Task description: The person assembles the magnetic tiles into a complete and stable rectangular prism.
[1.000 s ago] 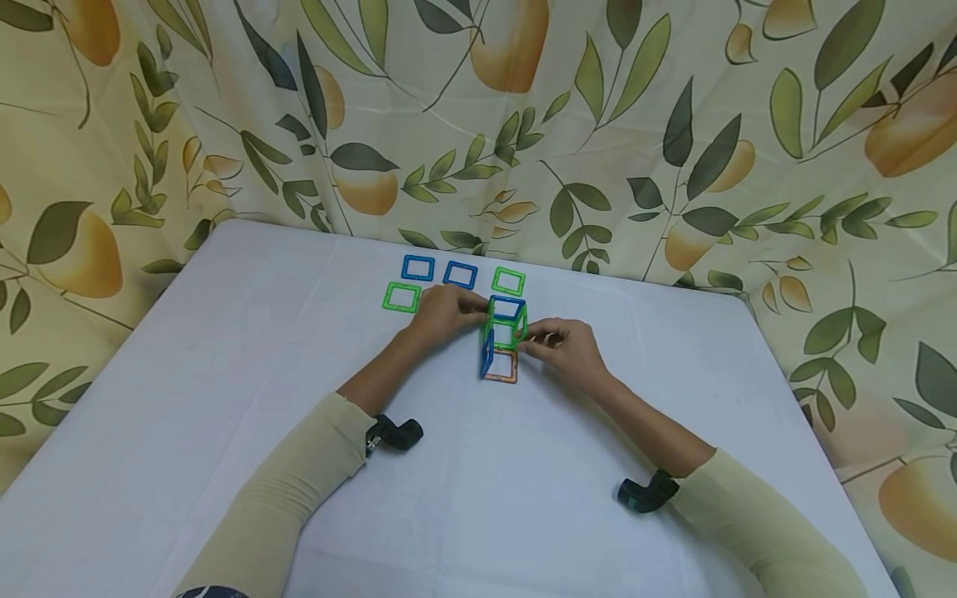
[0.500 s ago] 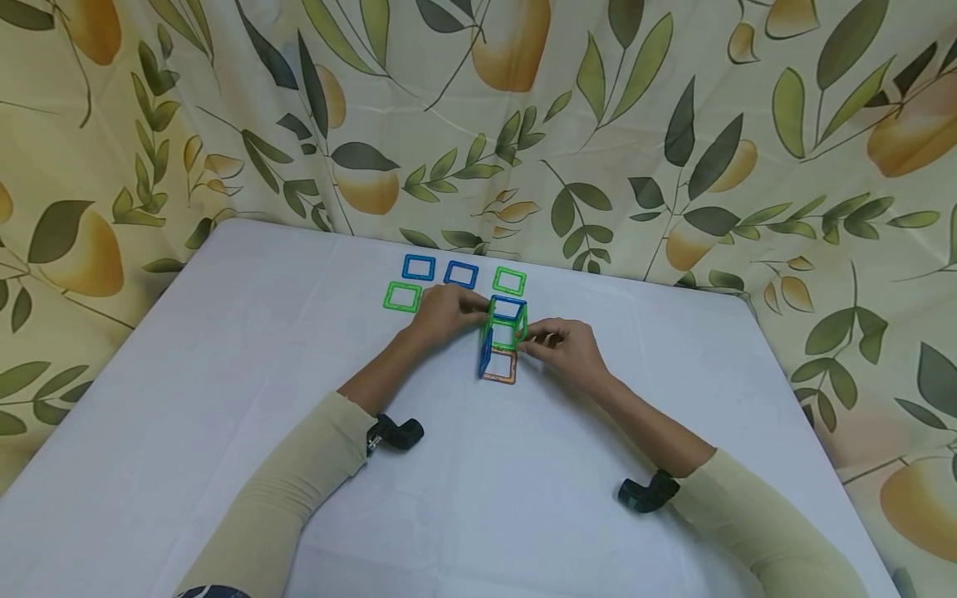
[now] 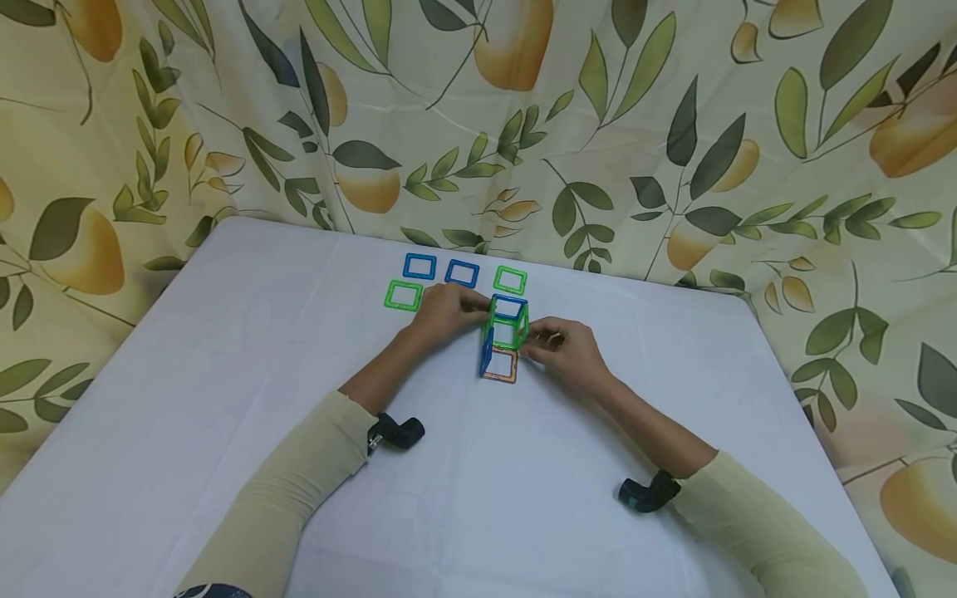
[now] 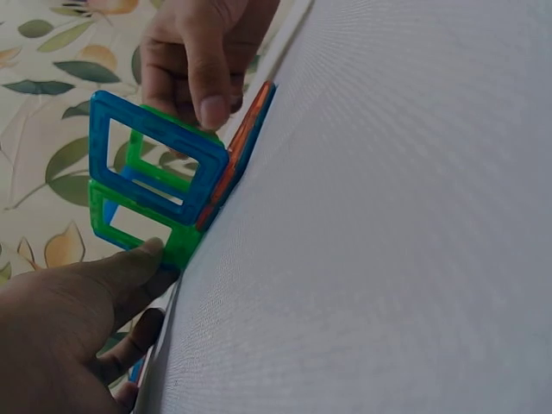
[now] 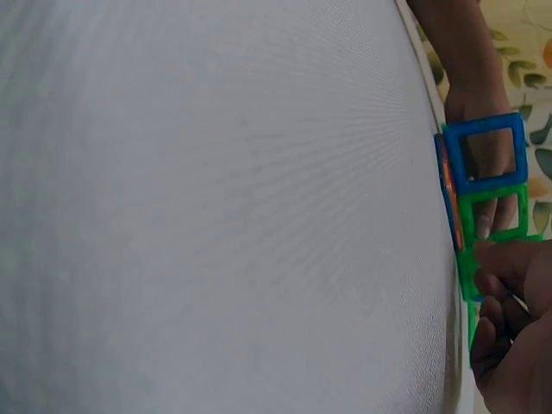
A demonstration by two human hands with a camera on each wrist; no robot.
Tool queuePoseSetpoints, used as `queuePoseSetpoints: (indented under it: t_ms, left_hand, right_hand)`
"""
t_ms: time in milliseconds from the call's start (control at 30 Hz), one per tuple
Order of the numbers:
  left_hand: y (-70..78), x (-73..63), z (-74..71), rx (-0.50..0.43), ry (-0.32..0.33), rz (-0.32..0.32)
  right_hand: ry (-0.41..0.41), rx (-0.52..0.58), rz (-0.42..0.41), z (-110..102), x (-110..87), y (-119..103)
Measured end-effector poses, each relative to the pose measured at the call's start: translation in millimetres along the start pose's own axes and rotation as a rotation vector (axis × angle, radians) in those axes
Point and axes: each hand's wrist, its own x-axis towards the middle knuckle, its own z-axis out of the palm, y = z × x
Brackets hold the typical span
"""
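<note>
A small structure of magnetic tiles stands on the white table, its square frames in blue, green and orange. My left hand point(image 3: 449, 314) is at its left side, pinching a green tile point(image 4: 108, 226) between thumb and fingers low on the structure. From the right, my right hand point(image 3: 566, 347) pinches the green tile point(image 3: 525, 325) that stands as the right wall. Nearest me an orange tile point(image 3: 499, 379) lies flat, and a blue tile point(image 3: 488, 357) stands upright along its left edge. Another blue tile point(image 3: 508, 298) shows at the far end. The fingertips are partly hidden behind the frames.
Behind the structure lie loose flat tiles: two blue ones, the left blue tile point(image 3: 406, 267) and the right blue tile point(image 3: 449, 274), and two green ones, one green tile point(image 3: 389, 296) beside my left hand. A patterned curtain point(image 3: 478, 191) hangs beyond the table's far edge.
</note>
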Motion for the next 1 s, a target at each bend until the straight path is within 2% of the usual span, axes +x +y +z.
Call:
queuePoseSetpoints:
  t_ms: [733, 1000]
  left_hand:
    - [-1.0, 0.4, -1.2, 0.006, 0.002, 0.020]
    - [-1.0, 1.2, -0.1, 0.002, 0.000, -0.007]
  right_hand:
    - [-0.003, -0.001, -0.006, 8.1, 0.3, 1.5]
    - [0.000, -0.007, 0.012, 10.2, 0.5, 1.9]
